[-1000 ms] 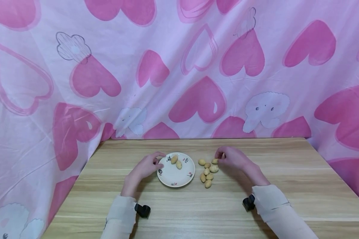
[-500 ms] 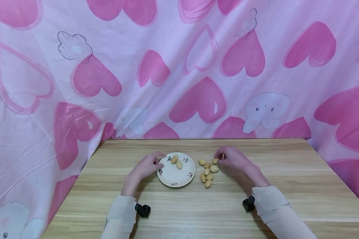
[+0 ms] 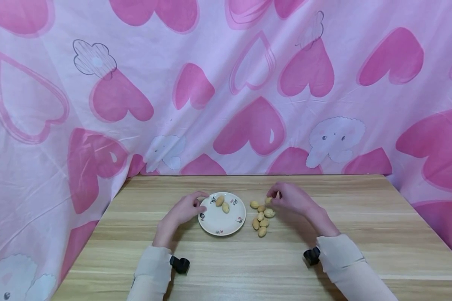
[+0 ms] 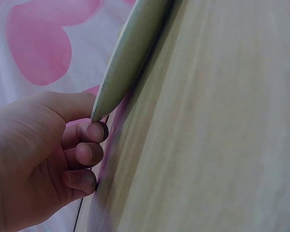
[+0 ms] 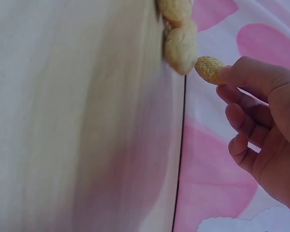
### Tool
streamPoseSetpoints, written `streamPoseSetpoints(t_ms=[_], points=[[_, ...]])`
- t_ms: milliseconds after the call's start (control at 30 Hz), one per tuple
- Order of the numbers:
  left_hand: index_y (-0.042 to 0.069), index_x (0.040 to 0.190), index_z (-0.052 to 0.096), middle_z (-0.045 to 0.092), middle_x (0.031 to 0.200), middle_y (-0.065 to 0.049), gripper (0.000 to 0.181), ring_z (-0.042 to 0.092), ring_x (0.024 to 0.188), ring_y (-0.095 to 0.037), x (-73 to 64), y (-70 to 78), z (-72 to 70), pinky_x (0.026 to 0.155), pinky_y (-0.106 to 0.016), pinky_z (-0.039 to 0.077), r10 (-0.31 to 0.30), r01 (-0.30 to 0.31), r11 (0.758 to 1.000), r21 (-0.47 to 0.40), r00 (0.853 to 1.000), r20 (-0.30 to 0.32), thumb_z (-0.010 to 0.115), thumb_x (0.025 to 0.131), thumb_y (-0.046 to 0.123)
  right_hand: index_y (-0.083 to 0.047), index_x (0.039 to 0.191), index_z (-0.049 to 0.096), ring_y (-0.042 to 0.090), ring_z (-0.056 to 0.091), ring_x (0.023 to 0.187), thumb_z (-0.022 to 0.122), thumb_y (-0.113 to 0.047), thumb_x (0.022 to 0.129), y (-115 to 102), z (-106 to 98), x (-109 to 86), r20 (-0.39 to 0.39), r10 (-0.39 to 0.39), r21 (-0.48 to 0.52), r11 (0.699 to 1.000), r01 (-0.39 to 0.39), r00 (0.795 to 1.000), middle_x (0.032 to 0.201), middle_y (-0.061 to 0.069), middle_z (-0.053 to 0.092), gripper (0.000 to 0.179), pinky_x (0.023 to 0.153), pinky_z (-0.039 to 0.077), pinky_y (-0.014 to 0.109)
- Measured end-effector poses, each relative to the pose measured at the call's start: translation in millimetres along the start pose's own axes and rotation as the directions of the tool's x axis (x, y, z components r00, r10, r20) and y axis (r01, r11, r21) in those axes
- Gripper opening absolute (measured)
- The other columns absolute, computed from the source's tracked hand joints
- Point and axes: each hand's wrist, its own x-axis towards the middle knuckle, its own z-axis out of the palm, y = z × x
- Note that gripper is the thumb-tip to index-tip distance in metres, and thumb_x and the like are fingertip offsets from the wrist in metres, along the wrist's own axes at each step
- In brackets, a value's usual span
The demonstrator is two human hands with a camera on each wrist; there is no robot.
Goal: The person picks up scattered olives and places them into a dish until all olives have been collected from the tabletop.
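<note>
At the left rim of a small white plate (image 3: pixel 221 224), my left hand (image 3: pixel 184 209) pinches the edge, thumb over the rim and curled fingertips below, as the left wrist view shows. Two peanuts (image 3: pixel 225 207) in their shells lie on the plate, which has small dark and red printed marks. To its right, my right hand (image 3: pixel 294 198) pinches one peanut (image 5: pixel 209 69) between thumb and index finger. In the right wrist view that peanut is lifted off the table. Several other peanuts (image 3: pixel 264 223) lie in a loose cluster just left of the right hand.
The wooden table (image 3: pixel 233 267) spreads under both hands. Behind it and to the sides hangs a pink cloth (image 3: pixel 196 138) with hearts and cartoon animals. Black wrist cameras (image 3: pixel 179 264) sit at both sleeve cuffs.
My right hand has moved slightly up and left, raising the pinched peanut from its spot beside the cluster. My left hand and the plate stay in place.
</note>
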Motion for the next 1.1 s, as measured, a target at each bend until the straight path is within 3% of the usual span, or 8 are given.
streamPoseSetpoints(t_ms=[533,833,1100], points=[[0.017,0.133,0.061,0.054,0.071,-0.001,0.044,0.047,0.063,-0.014,-0.1,-0.3,0.9,0.059,-0.029,0.038,0.006,-0.006,1.0,0.001,1.0,0.001,0.071,0.091,0.017,-0.018,0.094,0.076,0.011,0.059,0.076,0.078,-0.016,0.083,-37,3,10.0,-0.031,-0.103,-0.038,0.994,0.102,0.994,0.088,-0.007,0.066,0.012,0.07,0.049,0.028],[0.018,0.133,0.061,0.054,0.071,0.0,0.044,0.047,0.063,-0.014,-0.4,-2.0,0.4,0.059,-0.028,0.038,0.013,-0.013,1.0,-0.003,1.0,-0.004,0.072,0.09,0.017,-0.021,0.096,0.077,0.004,0.055,0.073,0.075,-0.018,0.084,-55,15,21.7,-0.002,-0.13,-0.059,0.99,0.13,0.991,0.09,-0.009,0.065,0.013,0.067,0.047,0.023],[0.018,0.132,0.061,0.054,0.071,-0.001,0.043,0.047,0.063,-0.014,-1.2,-1.1,-0.1,0.059,-0.029,0.038,0.012,-0.012,1.0,-0.004,1.0,-0.004,0.072,0.09,0.017,-0.018,0.095,0.078,0.012,0.059,0.076,0.075,-0.015,0.082,-66,29,30.1,0.024,-0.18,-0.031,0.983,0.18,0.983,0.089,-0.007,0.066,0.014,0.066,0.046,0.022]])
